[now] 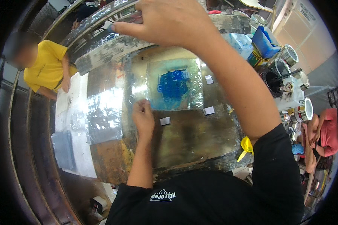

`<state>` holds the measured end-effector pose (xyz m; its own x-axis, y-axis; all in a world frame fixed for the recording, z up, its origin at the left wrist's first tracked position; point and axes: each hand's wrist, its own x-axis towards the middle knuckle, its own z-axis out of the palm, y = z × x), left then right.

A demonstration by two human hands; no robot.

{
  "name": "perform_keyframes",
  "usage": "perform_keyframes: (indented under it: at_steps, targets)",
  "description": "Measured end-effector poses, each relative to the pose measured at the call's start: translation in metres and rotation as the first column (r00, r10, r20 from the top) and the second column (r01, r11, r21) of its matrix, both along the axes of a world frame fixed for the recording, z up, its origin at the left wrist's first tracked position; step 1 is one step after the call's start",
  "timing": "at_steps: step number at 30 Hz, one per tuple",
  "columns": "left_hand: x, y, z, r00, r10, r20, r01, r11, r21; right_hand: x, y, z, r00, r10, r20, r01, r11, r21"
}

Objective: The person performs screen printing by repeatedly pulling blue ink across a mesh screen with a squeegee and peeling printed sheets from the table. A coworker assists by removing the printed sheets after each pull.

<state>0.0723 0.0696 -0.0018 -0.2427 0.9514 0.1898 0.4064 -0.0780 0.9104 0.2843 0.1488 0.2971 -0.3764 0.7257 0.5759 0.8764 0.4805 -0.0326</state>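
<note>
My left hand is closed, its fingertips pinched at the near left corner of a clear plastic sheet. A bright blue patch of ink shows in the middle of that sheet, which lies flat on a dark, stained board. My right hand is raised at the far side, thumb stretched left, around the edge of a tilted frame. Some of its fingers are cut off by the picture's top. Small white folded pieces lie on the board beside the sheet.
Left of the board, another clear sheet lies on a white surface. A person in yellow stands beyond it. Cans, a blue container and a black pot crowd the right. A person in pink is farther right.
</note>
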Motion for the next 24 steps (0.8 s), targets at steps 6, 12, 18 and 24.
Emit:
perform_keyframes:
  at_steps: [6, 12, 18, 24]
  targets:
    - [-0.137, 0.024, 0.052, 0.994, 0.086, -0.071, -0.075, 0.986, 0.149, 0.002, -0.004, 0.021, 0.997, -0.057, 0.052, 0.063, 0.991, -0.117]
    - [-0.267, 0.017, 0.074, 0.867, 0.299, -0.399, -0.221, 0.948, 0.23, -0.007, 0.001, -0.002, 0.998, -0.062, 0.0, 0.061, 0.983, 0.175]
    - [-0.351, 0.029, 0.073, 0.734, 0.438, -0.519, -0.444, 0.888, 0.122, -0.003, 0.003, -0.007, 0.997, -0.019, -0.076, 0.024, 0.998, 0.058]
    - [-0.265, -0.034, 0.009, 0.515, 0.034, -0.856, 0.191, 0.969, 0.154, -0.006, 0.002, -0.006, 0.996, -0.085, 0.019, 0.083, 0.993, 0.09]
